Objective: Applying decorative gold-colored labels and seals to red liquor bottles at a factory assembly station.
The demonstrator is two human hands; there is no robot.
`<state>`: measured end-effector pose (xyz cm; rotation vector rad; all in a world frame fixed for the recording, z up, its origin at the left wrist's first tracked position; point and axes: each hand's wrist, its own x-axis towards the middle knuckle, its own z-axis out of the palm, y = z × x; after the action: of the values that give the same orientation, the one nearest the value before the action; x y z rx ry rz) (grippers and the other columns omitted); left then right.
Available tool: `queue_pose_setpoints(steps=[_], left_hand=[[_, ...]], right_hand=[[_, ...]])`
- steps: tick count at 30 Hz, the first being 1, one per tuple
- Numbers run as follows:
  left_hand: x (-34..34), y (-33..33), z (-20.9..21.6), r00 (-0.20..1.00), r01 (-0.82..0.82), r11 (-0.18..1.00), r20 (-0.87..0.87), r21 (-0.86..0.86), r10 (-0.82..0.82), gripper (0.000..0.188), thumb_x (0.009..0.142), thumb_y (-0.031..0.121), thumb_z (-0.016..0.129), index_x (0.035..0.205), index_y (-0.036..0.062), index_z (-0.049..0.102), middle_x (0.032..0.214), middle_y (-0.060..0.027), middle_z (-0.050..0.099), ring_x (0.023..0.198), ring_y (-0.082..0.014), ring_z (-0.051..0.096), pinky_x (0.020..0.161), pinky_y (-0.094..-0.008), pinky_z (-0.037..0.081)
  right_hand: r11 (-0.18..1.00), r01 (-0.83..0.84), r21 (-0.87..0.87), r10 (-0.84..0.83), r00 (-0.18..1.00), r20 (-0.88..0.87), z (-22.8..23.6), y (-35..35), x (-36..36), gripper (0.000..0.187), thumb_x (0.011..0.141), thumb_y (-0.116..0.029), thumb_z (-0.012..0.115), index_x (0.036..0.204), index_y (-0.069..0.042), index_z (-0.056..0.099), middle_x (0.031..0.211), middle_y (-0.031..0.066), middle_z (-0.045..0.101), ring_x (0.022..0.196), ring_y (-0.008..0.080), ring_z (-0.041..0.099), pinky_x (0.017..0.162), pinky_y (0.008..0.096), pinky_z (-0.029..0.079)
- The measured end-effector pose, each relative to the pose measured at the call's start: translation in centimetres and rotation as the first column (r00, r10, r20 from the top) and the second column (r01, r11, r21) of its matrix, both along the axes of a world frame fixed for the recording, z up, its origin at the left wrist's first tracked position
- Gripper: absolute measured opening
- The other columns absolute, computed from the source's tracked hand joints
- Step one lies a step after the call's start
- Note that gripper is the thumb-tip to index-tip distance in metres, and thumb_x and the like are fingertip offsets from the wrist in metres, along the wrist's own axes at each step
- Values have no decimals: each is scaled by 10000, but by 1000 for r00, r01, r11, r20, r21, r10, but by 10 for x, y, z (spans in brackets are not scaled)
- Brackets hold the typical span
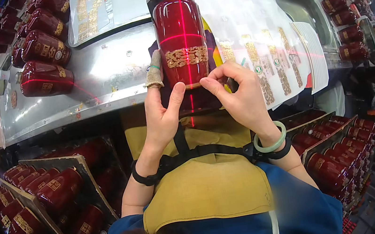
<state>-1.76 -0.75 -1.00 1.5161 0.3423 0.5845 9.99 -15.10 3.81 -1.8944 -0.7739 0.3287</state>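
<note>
A glossy dark red bottle (178, 23) lies in front of me with its neck pointing away. A band of gold openwork pattern (186, 56) crosses its lower part, and a thin gold line runs along its base edge. My left hand (162, 113) grips the bottle's left side, its thumb at the base. A cloth cover (154, 74) wraps one of its fingers. At the base's right corner, my right hand (238, 91) pinches with thumb and forefinger. Whatever lies between those fingertips is too small to make out. Red laser lines cross the bottle.
White sheets with gold decals (278, 53) lie at the right. A tray of gold decals (91, 16) stands at the far left. Red bottles (45, 79) line the metal table's left side. Wooden racks of bottles (59, 186) flank me, and a sink (300, 5) is at the far right.
</note>
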Motion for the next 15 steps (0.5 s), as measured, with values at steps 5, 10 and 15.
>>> queue_pose_setpoints(steps=[5,10,15], left_hand=[[1,-2,3,1000,-3,1000,-8,0,3,686,1035,85,601,1604,-81,256,1628,-218,376,1494,-267,385,1230,-386,288],[2,-2,3,1000,-7,1000,-5,-22,7,679,1029,61,595,1604,-75,260,1637,-213,364,1498,-268,381,1234,-387,288],[-4,4,-5,998,-35,997,41,-74,38,648,1012,33,612,1582,-64,319,1627,-205,388,1496,-284,395,1232,-393,301]], right_hand=[[1000,2,3,-2,999,36,0,0,0,189,876,-140,820,818,3,710,717,66,614,605,161,538,568,327,409],[1000,14,-17,-13,998,58,-1,2,0,215,864,-148,831,797,2,692,716,68,602,612,178,539,576,345,417],[999,18,-38,-17,999,42,2,2,-1,223,861,-152,832,798,4,686,720,71,605,620,182,544,585,347,425]])
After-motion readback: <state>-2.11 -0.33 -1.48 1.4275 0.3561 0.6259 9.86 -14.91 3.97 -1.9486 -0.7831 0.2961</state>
